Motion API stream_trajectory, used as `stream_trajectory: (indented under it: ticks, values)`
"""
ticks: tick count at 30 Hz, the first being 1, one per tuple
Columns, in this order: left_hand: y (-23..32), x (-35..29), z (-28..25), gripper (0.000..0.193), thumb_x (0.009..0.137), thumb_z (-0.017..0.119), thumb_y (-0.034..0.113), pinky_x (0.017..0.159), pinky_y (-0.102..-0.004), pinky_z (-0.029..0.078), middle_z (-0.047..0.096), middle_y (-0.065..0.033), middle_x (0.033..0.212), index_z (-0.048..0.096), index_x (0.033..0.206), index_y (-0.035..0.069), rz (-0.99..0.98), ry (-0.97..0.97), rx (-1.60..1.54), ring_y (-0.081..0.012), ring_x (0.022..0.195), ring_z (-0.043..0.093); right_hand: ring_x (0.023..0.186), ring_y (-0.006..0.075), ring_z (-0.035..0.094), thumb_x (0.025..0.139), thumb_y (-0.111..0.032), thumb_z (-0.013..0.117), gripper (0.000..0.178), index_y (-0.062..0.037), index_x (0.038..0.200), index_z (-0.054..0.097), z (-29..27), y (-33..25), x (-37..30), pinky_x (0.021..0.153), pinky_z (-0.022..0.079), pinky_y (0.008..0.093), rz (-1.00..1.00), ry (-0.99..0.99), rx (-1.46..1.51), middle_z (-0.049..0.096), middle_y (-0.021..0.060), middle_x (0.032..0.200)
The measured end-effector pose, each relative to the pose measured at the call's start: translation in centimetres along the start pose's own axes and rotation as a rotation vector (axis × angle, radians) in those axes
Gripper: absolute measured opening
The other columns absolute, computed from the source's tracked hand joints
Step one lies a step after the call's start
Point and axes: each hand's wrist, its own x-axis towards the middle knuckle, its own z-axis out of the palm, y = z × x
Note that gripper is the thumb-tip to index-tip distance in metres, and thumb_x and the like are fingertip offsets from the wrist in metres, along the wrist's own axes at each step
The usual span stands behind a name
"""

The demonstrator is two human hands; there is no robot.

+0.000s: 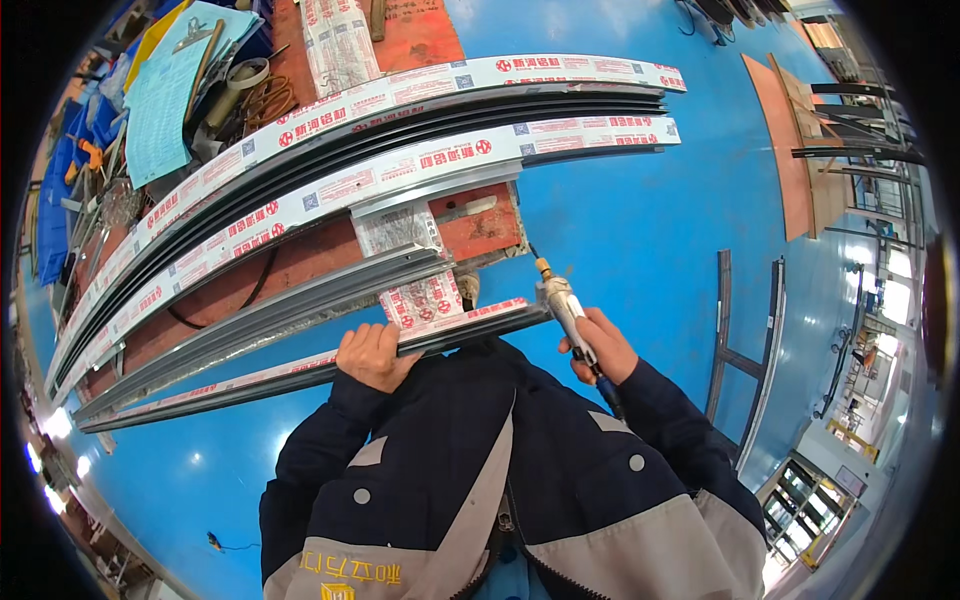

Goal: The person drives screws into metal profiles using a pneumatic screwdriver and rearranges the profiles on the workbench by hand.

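Observation:
My left hand (372,357) is closed over the nearest long aluminium profile (450,328), a dark bar with white-and-red protective film on top. My right hand (606,345) is wrapped round a silver air drill (566,305) with a brass-coloured nose and a thin dark bit pointing away from me. The drill's nose is just beyond the right end of that profile; whether they touch I cannot tell. Behind lies a bare grey profile (300,310). Farther back, two more film-covered profiles (400,172) rest side by side across the red bench (480,222).
A blue clipboard (165,110), a tape roll (247,73) and blue bins (55,200) crowd the bench's far left. On the blue floor at right stand a dark metal frame (740,365) and brown boards (785,150). Racked dark bars (860,150) jut in from the right.

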Motion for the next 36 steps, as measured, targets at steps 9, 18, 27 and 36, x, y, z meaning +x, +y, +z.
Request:
stream_trajectory:
  ticks: [9,18,27,36]
  values:
    - [0.0,-0.3,0.0,0.041,0.073,0.077,0.043,0.057,-0.0325,0.035,0.050,-0.0043,0.065,0.058,0.078,0.008,-0.010,-0.001,-0.001,-0.0216,0.056,0.045,0.038,0.0153,0.043,0.100,-0.035,0.046,0.035,-0.0041,0.116,0.042,-5.4,-0.6,1.6,0.032,0.032,0.0297,-0.112,0.191,0.266,0.063,0.0149,0.085]
    - [-0.3,-1.2,-0.4,0.041,0.073,0.076,0.045,0.058,-0.0332,0.036,0.050,-0.0041,0.064,0.058,0.077,0.008,0.005,-0.065,-0.004,-0.0221,0.056,0.046,0.038,0.0152,0.043,0.100,-0.034,0.047,0.034,-0.0037,0.115,0.042,-1.2,0.2,0.7,0.032,0.032,0.0281,0.028,-0.032,0.138,0.064,0.0152,0.085]
    - [-0.5,-0.9,0.1,0.042,0.072,0.076,0.046,0.058,-0.0338,0.037,0.052,-0.0045,0.064,0.056,0.074,0.009,0.009,-0.082,-0.010,-0.0234,0.056,0.048,0.039,0.0161,0.046,0.100,-0.033,0.049,0.034,-0.0027,0.114,0.043,-3.4,1.0,1.5,0.032,0.033,0.0285,-0.114,0.141,0.158,0.064,0.0153,0.084]
    - [-1.0,-0.2,-0.1,0.048,0.070,0.079,0.050,0.054,-0.0339,0.040,0.053,-0.0040,0.058,0.055,0.070,0.009,0.000,-0.105,-0.019,-0.0246,0.050,0.048,0.039,0.0154,0.046,0.100,-0.035,0.049,0.036,-0.0027,0.115,0.043,-3.2,0.0,0.9,0.033,0.033,0.0281,-0.039,-0.083,0.092,0.063,0.0140,0.086]
